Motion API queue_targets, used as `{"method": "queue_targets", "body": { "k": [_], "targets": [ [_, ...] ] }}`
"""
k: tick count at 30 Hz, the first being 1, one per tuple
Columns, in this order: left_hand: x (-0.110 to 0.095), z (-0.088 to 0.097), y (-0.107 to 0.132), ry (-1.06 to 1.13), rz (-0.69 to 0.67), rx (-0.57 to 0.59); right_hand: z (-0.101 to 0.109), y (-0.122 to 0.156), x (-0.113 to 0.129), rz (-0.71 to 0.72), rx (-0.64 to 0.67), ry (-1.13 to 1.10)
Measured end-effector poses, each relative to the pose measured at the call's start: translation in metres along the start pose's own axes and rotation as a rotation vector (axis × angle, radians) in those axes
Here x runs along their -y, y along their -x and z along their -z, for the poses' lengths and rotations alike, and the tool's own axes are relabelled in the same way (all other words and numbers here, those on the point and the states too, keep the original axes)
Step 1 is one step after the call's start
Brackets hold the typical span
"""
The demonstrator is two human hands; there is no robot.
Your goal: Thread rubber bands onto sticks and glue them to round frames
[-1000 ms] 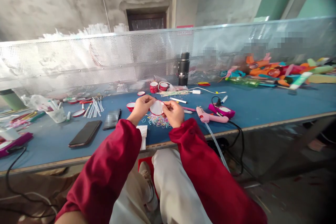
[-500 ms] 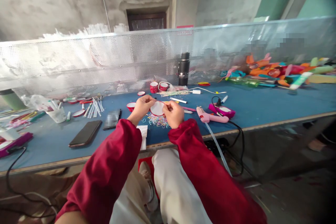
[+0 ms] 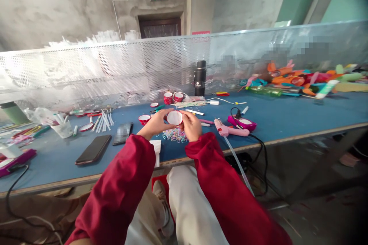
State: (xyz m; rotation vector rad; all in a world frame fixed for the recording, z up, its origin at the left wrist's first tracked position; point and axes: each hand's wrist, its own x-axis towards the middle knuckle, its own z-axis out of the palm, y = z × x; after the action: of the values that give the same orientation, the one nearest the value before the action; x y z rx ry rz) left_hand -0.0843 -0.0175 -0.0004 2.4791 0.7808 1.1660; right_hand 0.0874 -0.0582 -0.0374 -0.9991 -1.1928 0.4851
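Between my two hands is a small red paper cup (image 3: 174, 118) with a white inside, its round opening facing me. My left hand (image 3: 156, 123) grips its left side with thumb and fingers. My right hand (image 3: 192, 125) pinches the right edge. Just below lies a pile of small pastel rubber bands (image 3: 175, 135) on the blue table. A similar red cup (image 3: 144, 119) stands left of my left hand, which partly covers a teal-handled tool (image 3: 158, 108) behind it.
A pink glue gun (image 3: 230, 128) with its cord lies at right, near a purple device (image 3: 243, 123). Two phones, a black one (image 3: 122, 134) and a larger one (image 3: 93, 150), lie at left. A black thermos (image 3: 200, 78) stands against the perforated screen (image 3: 115, 72).
The cup in my hands showed as a flat disc before; now its opening and inner wall show. My left hand's grip has spread wider around its side. The view has shifted slightly.
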Motion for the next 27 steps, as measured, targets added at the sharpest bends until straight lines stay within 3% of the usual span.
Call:
{"method": "queue_targets", "body": {
  "k": [3, 7, 27],
  "targets": [
    [-0.001, 0.000, 0.001, -0.042, -0.006, -0.008, 0.001, 0.001, 0.003, -0.061, 0.077, -0.051],
    [-0.002, -0.002, 0.001, -0.063, 0.024, 0.011, 0.002, 0.000, 0.002, -0.029, 0.119, -0.005],
    [-0.014, 0.000, 0.001, -0.054, 0.109, 0.104, 0.003, -0.002, -0.005, -0.039, 0.113, 0.117]
  ]
}}
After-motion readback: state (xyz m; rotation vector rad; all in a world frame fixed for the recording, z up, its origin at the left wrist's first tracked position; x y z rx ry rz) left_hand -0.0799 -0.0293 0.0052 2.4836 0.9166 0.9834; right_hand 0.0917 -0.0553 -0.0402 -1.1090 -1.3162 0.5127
